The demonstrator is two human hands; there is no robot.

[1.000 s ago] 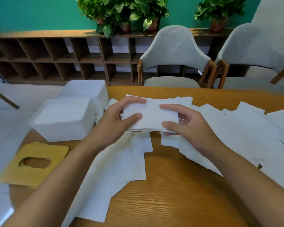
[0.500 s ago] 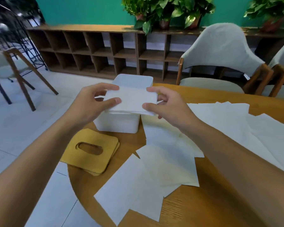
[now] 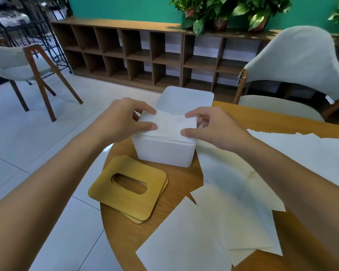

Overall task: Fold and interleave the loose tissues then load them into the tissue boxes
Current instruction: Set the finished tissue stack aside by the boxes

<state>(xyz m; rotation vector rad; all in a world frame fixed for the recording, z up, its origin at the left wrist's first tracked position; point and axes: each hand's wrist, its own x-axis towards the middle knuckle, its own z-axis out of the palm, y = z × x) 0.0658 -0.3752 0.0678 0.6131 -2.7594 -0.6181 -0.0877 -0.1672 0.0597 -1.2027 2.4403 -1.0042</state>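
Note:
A folded stack of white tissues point(image 3: 167, 126) sits in the top of the near white tissue box point(image 3: 164, 153). My left hand point(image 3: 123, 118) pinches the stack's left end between thumb and fingers. My right hand point(image 3: 213, 128) pinches its right end the same way. A second white tissue box point(image 3: 186, 96) stands just behind the first. Loose unfolded tissues point(image 3: 233, 212) lie spread over the round wooden table point(image 3: 125, 241) to the right and in front.
Two stacked wooden lids with oval slots point(image 3: 129, 190) lie at the table's left edge, in front of the box. A grey chair point(image 3: 294, 75) stands behind the table on the right, another chair point(image 3: 18, 61) far left on the tiled floor. Shelving lines the back wall.
Both hands carried the folded stack left from over the table and lowered it into the near box. The view swung left with them.

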